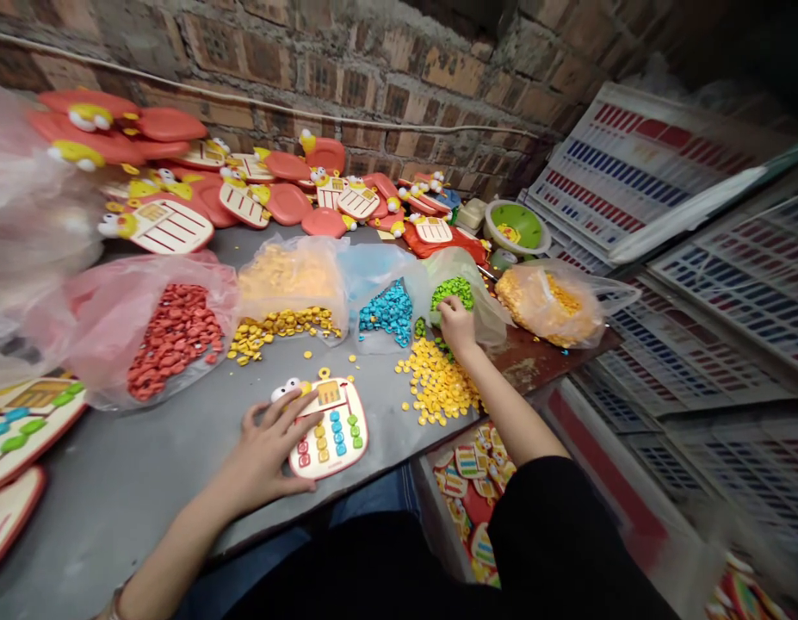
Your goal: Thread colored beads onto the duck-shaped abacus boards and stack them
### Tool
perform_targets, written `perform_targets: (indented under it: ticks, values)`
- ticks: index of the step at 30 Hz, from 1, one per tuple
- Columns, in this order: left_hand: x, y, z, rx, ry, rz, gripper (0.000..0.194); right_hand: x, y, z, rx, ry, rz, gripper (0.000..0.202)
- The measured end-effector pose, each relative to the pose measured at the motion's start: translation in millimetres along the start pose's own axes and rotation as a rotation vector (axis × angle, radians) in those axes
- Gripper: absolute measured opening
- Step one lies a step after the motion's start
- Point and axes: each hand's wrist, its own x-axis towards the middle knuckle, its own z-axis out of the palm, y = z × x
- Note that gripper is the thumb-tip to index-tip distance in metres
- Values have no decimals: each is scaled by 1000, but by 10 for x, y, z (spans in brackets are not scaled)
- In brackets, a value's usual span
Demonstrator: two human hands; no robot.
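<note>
Grey tabletop point(146, 482) lies under our hands, set against a brick wall point(373, 77). Our left hand point(269, 452) rests flat with fingers spread on the left half of a toy calculator face point(327, 428), a cream panel with googly eyes at its top and rows of red, yellow, blue and green buttons already seated in it. It lies near the table's front edge, just left of a loose heap of yellow buttons point(437, 379).

Our right hand point(456, 325) reaches forward to the mouth of a clear bag of green buttons point(454, 291), fingers curled down among them; we cannot tell whether it has pinched one. That bag sits between a bag of blue buttons point(386, 312) and a bag of orange pieces point(553, 306).

Farther left stand a bag of yellow-orange buttons point(286, 297) and a pink bag of red buttons point(172, 336). Red toy shells with cream panels point(244, 185) are piled along the wall. Finished panels point(24, 422) lie at the table's left edge, and more fill a box point(476, 482) below the table by our knees. Stacked printed trays point(637, 172) lean at the right.
</note>
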Motion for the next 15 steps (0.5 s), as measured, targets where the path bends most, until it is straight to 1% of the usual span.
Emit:
perform_targets:
  ticks: [2,4,5,6,7,8,11,13,15]
  values:
    - [-1,-4,8,-3,9,1,82,-84,-16,77,119,10,-117,22]
    - [-4,-10,19,-7,15,4,83,-163,-17,138,193,17,-211,24]
    - [-6,-13,24,-9,18,4,83,-185,-6,158,206,16,-220,26]
    - [-7,-16,29,-10,20,4,83,-189,13,169,211,9,-198,23]
    - [-7,-19,33,-12,21,2,83,-172,39,170,216,-1,-145,18]
    - [-6,-23,36,-13,21,0,83,-135,72,162,235,-6,-61,14]
    - [0,-39,46,-16,14,-4,83,60,199,100,316,15,214,17]
    - [0,-56,56,-16,10,4,84,208,288,58,443,77,399,14]
    - [-4,-75,72,-13,16,12,84,328,356,48,614,136,539,13]
